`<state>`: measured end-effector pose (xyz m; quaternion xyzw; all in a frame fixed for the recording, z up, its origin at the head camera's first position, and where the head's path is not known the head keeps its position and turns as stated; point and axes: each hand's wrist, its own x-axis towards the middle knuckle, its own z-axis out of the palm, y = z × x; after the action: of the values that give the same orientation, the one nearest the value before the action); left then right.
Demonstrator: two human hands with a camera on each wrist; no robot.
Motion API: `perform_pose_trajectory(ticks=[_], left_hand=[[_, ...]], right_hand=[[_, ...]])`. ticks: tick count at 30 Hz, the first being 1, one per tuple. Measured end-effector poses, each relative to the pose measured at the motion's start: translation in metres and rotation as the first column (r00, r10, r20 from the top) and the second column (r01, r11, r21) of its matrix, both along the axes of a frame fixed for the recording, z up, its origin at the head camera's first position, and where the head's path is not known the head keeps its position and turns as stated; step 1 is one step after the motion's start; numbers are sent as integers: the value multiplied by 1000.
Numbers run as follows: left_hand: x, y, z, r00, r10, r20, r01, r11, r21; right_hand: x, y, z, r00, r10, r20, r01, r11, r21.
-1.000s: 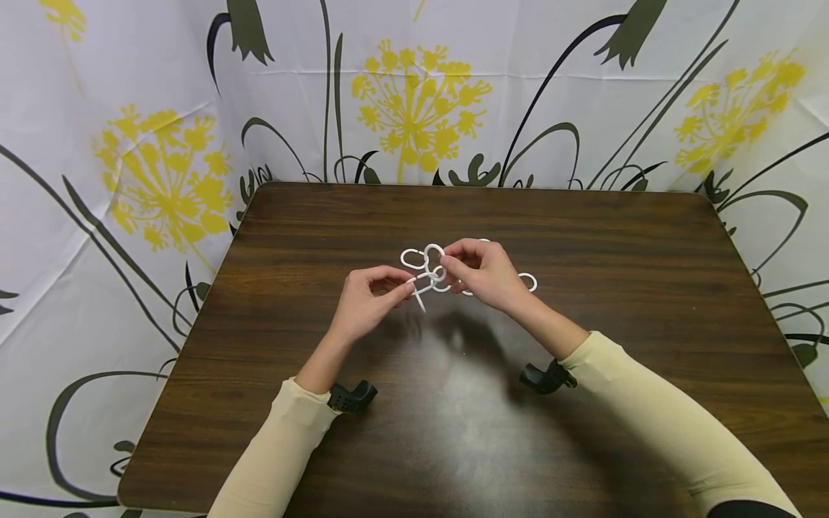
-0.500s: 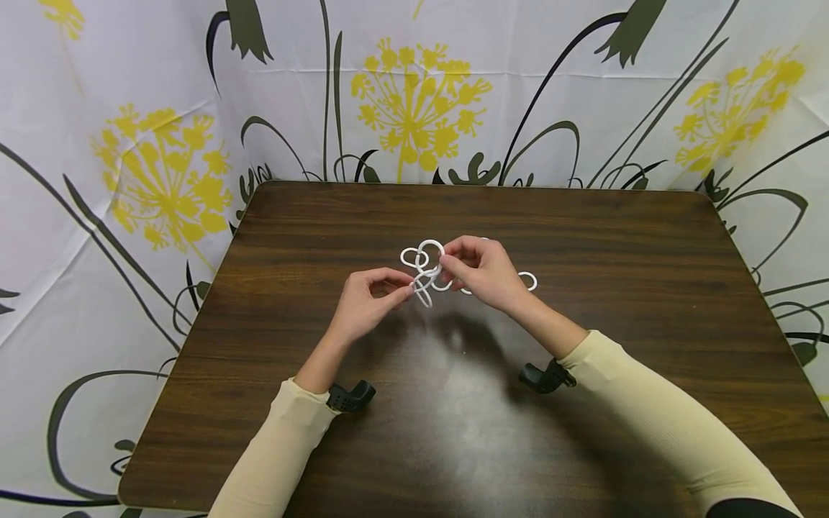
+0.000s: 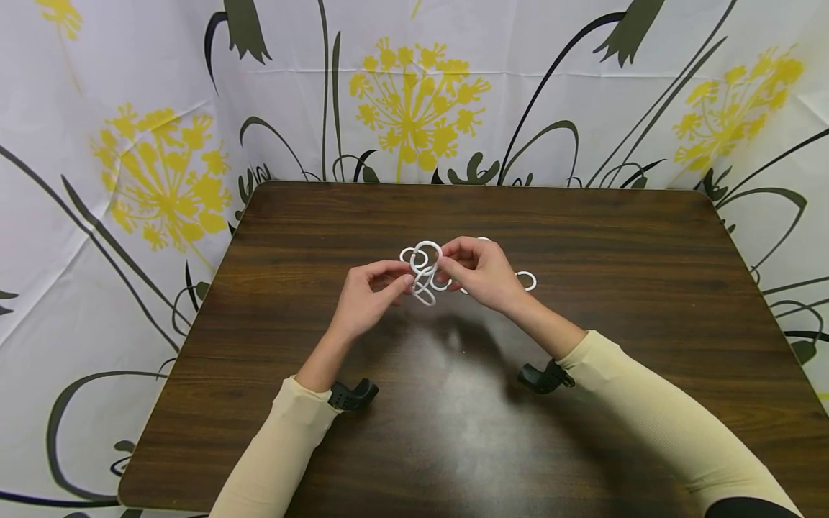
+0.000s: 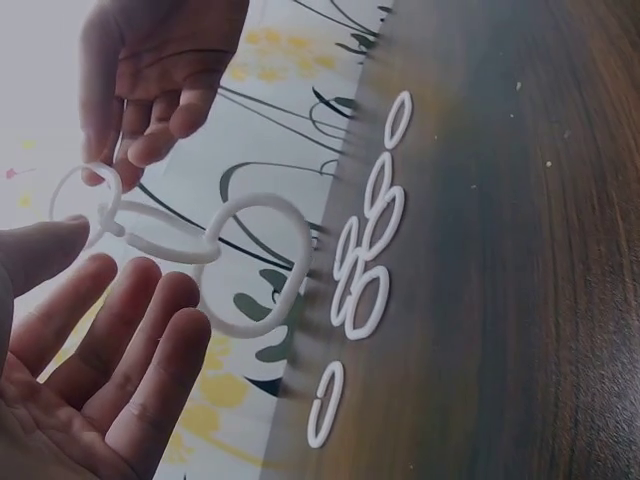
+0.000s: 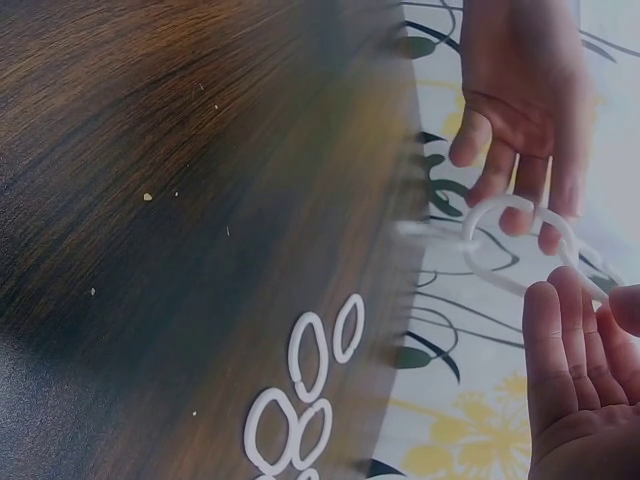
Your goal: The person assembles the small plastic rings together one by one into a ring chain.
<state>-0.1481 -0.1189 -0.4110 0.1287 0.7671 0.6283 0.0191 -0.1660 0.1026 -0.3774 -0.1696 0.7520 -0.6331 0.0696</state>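
Observation:
Several white plastic chain links hang joined between the two hands. My right hand [image 3: 482, 272] pinches the upper link [image 3: 427, 242] between thumb and fingertips. Below it dangle joined links [image 3: 424, 297]. My left hand [image 3: 365, 296] is right beside them, its thumb and index finger slightly apart at the chain's left side. In the left wrist view, the left thumb lies close to one link [image 4: 60, 190], fingers loosely extended; whether it touches is unclear. A larger link [image 4: 303, 265] hangs at the chain's end there. The right wrist view shows a link [image 5: 470, 235] near the left fingertips.
Several loose white links lie on the dark wooden table [image 3: 583, 237], including one at the right [image 3: 532, 275] and others partly behind the hands. Each wrist wears a black camera mount, such as the left one [image 3: 352, 396]. A flower-print curtain [image 3: 550, 43] surrounds the table.
The left thumb and index finger have parted from their pinch on a link. The lower links have swung down to hang from the upper one. The right hand stays nearly still.

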Motion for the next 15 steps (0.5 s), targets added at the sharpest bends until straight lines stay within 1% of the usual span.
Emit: perform_pose_trajectory(ticks=[4, 7, 11, 14, 15], left_hand=[[-1, 2, 3, 1000, -2, 6, 2, 1000, 25], [0, 6, 8, 1000, -3, 24, 2, 998, 57], [6, 12, 24, 999, 2, 50, -7, 995, 98], [10, 15, 33, 999, 11, 48, -17, 994, 111], [10, 15, 33, 999, 16, 46, -21, 993, 113]], right_hand=[[0, -1, -1, 1000, 9, 3, -9, 1000, -11], [0, -1, -1, 1000, 12, 3, -12, 1000, -10], [1, -2, -2, 1000, 19, 6, -19, 1000, -5], [1, -2, -3, 1000, 25, 14, -25, 1000, 0], [1, -2, -3, 1000, 26, 16, -26, 1000, 2]])
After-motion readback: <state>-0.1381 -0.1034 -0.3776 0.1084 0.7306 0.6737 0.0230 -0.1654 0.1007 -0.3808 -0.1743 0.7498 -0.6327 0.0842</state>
